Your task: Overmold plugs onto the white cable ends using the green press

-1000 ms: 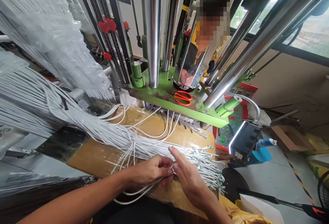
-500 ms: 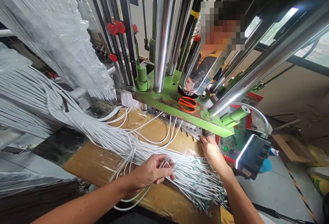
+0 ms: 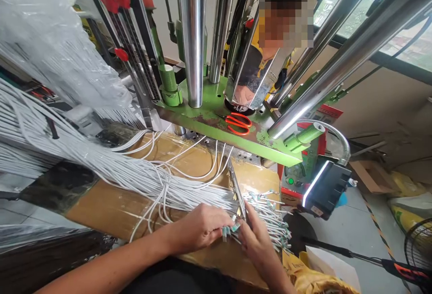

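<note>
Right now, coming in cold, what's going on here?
Someone is working bare-handed: the left hand holds a few green-tipped cable ends, and the right hand grips the near end of a metal strip beside them. A bundle of white cables lies across the brown table. Scissors rest on the green machine.

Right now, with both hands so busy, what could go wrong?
The metal strip in the right hand slants across the white cables, so it might snag one. The teal-tipped ends poke out of the left hand close to the strip, so they might get bumped. And the orange-handled scissors lie near the front edge of the green plate, so a knock could perhaps tip them off.
</note>
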A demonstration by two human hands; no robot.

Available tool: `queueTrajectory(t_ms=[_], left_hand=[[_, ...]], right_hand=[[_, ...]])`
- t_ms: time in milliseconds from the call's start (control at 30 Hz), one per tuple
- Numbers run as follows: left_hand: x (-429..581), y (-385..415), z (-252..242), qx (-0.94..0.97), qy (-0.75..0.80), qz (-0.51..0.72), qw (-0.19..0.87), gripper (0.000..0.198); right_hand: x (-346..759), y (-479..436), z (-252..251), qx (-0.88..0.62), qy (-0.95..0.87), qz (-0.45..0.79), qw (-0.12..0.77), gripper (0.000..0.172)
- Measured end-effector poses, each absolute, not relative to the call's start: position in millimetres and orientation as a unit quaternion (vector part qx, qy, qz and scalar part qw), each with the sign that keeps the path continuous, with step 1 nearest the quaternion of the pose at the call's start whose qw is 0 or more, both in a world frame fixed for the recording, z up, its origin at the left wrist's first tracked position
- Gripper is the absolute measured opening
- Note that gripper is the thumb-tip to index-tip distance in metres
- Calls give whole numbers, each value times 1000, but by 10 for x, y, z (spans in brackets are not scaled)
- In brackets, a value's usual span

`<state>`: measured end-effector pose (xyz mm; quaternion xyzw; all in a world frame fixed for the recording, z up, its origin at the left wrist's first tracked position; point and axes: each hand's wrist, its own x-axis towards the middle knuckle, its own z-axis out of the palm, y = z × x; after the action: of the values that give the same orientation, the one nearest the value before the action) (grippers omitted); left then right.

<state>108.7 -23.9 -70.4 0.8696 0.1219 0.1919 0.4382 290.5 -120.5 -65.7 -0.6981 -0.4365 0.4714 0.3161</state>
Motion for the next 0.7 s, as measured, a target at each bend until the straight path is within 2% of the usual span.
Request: queueTrajectory(t_ms=[267, 700], left_hand=[[1114, -225, -733, 877, 116, 172, 433, 33], [1128, -227, -778, 890, 93, 226, 385, 38]], right_hand=[[2846, -1195, -737, -688, -475, 409, 367, 55], [2833, -1229, -827, -668, -449, 443, 394, 58]])
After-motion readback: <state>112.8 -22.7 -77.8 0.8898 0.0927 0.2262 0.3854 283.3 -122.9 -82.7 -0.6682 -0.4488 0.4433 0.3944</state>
